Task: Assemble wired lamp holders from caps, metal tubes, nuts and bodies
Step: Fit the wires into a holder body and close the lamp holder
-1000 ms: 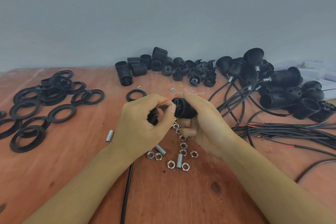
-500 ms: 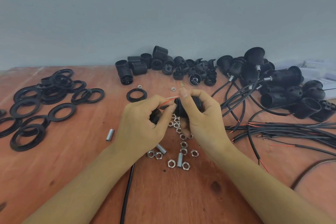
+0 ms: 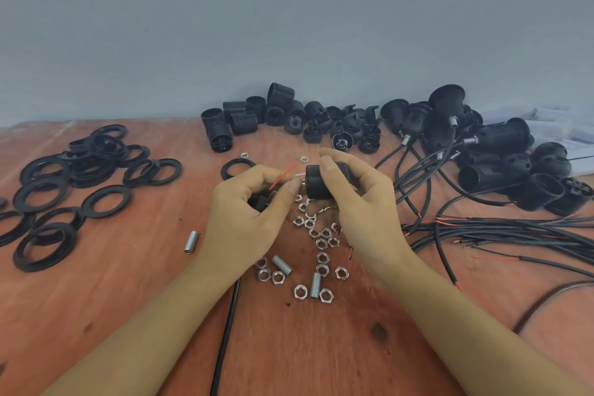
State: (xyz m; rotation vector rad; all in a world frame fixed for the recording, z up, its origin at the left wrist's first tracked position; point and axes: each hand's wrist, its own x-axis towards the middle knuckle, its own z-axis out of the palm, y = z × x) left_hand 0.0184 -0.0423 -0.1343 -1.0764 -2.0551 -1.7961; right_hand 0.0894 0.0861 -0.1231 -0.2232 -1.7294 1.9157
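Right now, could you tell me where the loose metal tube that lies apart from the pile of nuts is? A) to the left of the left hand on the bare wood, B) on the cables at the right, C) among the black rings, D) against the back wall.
A: the lone metal tube lies on the bare table just left of the left hand, short of the black rings.

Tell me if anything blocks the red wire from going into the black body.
Nothing visible does. The left hand pinches the red wire just left of the black body, which the right hand holds; open air lies between them.
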